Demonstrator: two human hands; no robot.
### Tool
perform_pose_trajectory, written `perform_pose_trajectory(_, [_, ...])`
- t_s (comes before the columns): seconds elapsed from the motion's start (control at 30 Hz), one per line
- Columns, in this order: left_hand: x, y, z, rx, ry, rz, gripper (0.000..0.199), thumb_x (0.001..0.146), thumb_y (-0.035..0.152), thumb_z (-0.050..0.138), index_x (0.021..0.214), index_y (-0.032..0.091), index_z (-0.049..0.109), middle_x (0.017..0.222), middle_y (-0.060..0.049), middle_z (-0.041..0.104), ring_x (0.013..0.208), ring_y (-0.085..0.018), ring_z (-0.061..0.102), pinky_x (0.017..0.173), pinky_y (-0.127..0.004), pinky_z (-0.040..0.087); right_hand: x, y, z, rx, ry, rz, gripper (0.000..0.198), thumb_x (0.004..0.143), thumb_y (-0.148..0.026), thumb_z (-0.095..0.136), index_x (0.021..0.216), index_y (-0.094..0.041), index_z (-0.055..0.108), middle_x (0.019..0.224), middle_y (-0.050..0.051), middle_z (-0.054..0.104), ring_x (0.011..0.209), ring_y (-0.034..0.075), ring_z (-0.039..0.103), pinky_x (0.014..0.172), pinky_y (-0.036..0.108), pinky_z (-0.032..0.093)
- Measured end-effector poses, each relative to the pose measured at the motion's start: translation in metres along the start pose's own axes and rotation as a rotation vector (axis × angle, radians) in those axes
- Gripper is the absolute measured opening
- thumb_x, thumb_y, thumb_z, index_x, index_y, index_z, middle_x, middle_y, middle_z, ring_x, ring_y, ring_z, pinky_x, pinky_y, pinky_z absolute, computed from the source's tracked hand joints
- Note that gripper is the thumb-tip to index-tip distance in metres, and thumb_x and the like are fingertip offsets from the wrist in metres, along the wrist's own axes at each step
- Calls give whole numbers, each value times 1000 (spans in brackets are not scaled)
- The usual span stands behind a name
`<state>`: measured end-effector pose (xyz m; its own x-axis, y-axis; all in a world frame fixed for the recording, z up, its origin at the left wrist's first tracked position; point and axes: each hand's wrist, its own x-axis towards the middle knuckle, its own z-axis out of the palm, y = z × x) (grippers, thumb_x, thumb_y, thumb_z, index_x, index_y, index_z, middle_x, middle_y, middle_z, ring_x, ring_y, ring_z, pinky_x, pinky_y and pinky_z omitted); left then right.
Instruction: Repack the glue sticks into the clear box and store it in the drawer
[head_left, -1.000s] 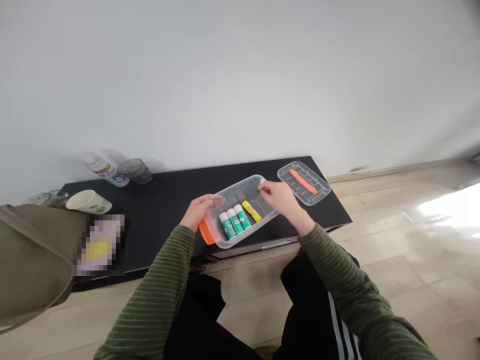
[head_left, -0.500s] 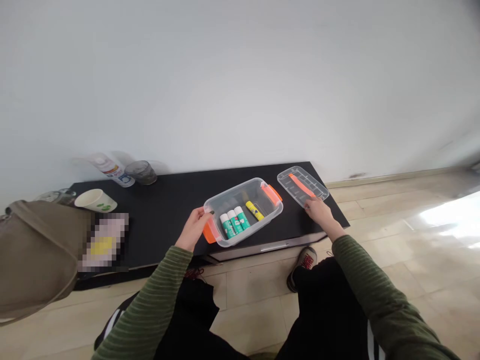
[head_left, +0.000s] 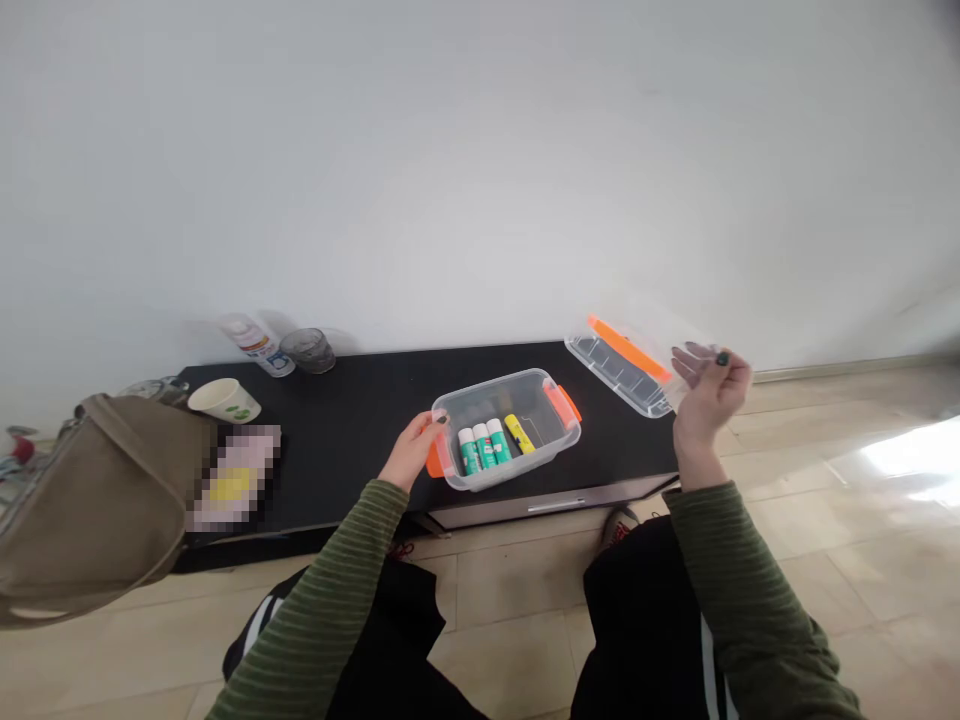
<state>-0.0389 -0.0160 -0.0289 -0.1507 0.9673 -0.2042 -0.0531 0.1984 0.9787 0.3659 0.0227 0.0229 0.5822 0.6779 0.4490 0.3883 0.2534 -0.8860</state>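
Note:
A clear plastic box (head_left: 487, 483) with orange latches stands on the black cabinet. Inside it lie three green glue sticks with white caps (head_left: 485, 446) and a yellow glue stick (head_left: 518, 434). My left hand (head_left: 416, 445) grips the box's left end, thumb over the rim by the latch. Above the cabinet's right end, my right hand (head_left: 711, 388) has its fingers closed on the right edge of the clear lid (head_left: 611, 368), which carries an orange handle. The lid is tilted up, and its raised part is blurred against the wall.
On the left of the black cabinet (head_left: 352, 420) are a spray can (head_left: 259, 345), a dark glass (head_left: 309, 351), a paper cup (head_left: 225, 400), a blurred-out pink item (head_left: 236, 480) and a brown bag (head_left: 105, 500). A white wall (head_left: 480, 180) rises behind.
My right hand has lifted the lid's near edge off the cabinet top, moving up and right. My left hand stays on the box. The whole view has shifted slightly.

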Motion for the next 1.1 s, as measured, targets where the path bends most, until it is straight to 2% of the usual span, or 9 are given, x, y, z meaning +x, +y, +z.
perform_pose_trajectory(0.1, [9, 5, 2, 17, -44, -21, 54, 60, 56, 80, 98, 19, 70, 89, -3, 72, 77, -19, 64, 73, -29, 48, 15, 0, 3, -22, -21, 97, 53, 94, -65, 41, 125, -27, 60, 132, 16, 61, 123, 31, 62, 88, 50, 56])
perform_pose_trajectory(0.17, [17, 7, 3, -1, -70, -37, 50, 60, 53, 80, 96, 19, 70, 89, -3, 72, 79, -19, 66, 73, -29, 49, 17, 5, 13, 23, -56, 147, 49, 93, -63, 47, 116, -23, 64, 123, 18, 66, 115, 31, 67, 85, 49, 59])
perform_pose_trajectory(0.33, [29, 9, 9, -69, -75, -80, 42, 63, 44, 78, 96, 19, 70, 87, -5, 73, 79, -21, 68, 72, -31, 52, -8, 10, 59, 388, -293, 628, 27, 92, -41, 62, 85, -15, 63, 92, 14, 73, 86, 22, 75, 77, 33, 64])
perform_pose_trajectory(0.43, [29, 10, 12, -93, -56, -103, 41, 71, 55, 70, 88, 17, 69, 76, -5, 71, 69, -21, 67, 65, -32, 52, -26, 5, 82, 474, -414, 747, 21, 90, -33, 67, 82, -15, 62, 87, 12, 74, 78, 20, 75, 69, 29, 65])
perform_pose_trajectory(0.57, [26, 11, 13, -70, -74, -76, 54, 71, 68, 69, 89, 17, 68, 81, -6, 72, 73, -22, 68, 67, -32, 52, -36, 4, 102, 382, -497, 669, 30, 88, -45, 68, 78, -18, 61, 81, 9, 72, 72, 20, 72, 63, 31, 63])
perform_pose_trajectory(0.67, [24, 11, 11, 18, -80, -50, 57, 67, 66, 74, 95, 17, 67, 88, -6, 73, 80, -22, 68, 70, -31, 51, -39, 9, 111, 164, -540, 500, 43, 85, -61, 62, 77, -18, 63, 77, 7, 71, 68, 18, 67, 60, 29, 57])
perform_pose_trajectory(0.77, [20, 12, 10, 48, -112, -40, 58, 66, 61, 78, 102, 17, 66, 93, -7, 72, 85, -22, 68, 74, -32, 51, -44, 13, 116, 17, -602, 354, 51, 83, -67, 56, 83, -17, 67, 81, 6, 70, 71, 17, 63, 60, 26, 51])
perform_pose_trajectory(0.93, [15, 15, 7, 34, -148, -49, 56, 63, 49, 83, 103, 15, 64, 97, -8, 70, 89, -25, 68, 80, -37, 53, -52, 12, 117, -52, -664, 333, 51, 85, -65, 51, 85, -17, 69, 81, 4, 67, 68, 16, 57, 58, 25, 44])
perform_pose_trajectory(1.1, [8, 17, 6, 104, -122, -6, 73, 63, 38, 87, 124, 16, 54, 125, -15, 62, 112, -30, 63, 93, -40, 53, -50, 10, 110, -87, -686, 294, 48, 85, -64, 52, 81, -18, 67, 75, 1, 64, 64, 14, 52, 58, 25, 41])
